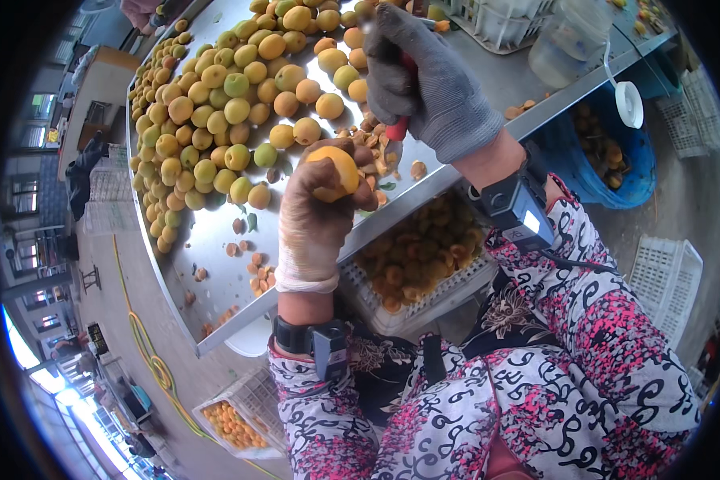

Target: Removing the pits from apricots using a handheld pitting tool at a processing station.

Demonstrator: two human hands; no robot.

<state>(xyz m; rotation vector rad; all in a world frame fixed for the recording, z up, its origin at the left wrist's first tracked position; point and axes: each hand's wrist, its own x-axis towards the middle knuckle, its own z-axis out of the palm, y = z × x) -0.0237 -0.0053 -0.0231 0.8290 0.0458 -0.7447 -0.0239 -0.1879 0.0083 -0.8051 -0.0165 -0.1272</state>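
Note:
My left hand (pixel 321 198), in a stained white work glove, holds a yellow-orange apricot (pixel 340 174) above the near edge of a metal table. The grey-gloved right hand (pixel 417 84) is closed around the red handle (pixel 398 129) of a small tool. Its metal blade (pixel 392 155) points down toward the table, to the right of the apricot and apart from it. A large heap of green to orange apricots (pixel 216 114) covers the table's left and far side. Below the blade lie brown apricot stones and scraps (pixel 369 141).
A white plastic crate (pixel 420 258) of apricot halves stands below the table edge. To the right are a blue tub (pixel 630 168) with fruit pieces and a clear plastic jug (pixel 567 48). Another crate (pixel 237 420) of orange fruit and a yellow hose (pixel 147 351) lie on the floor.

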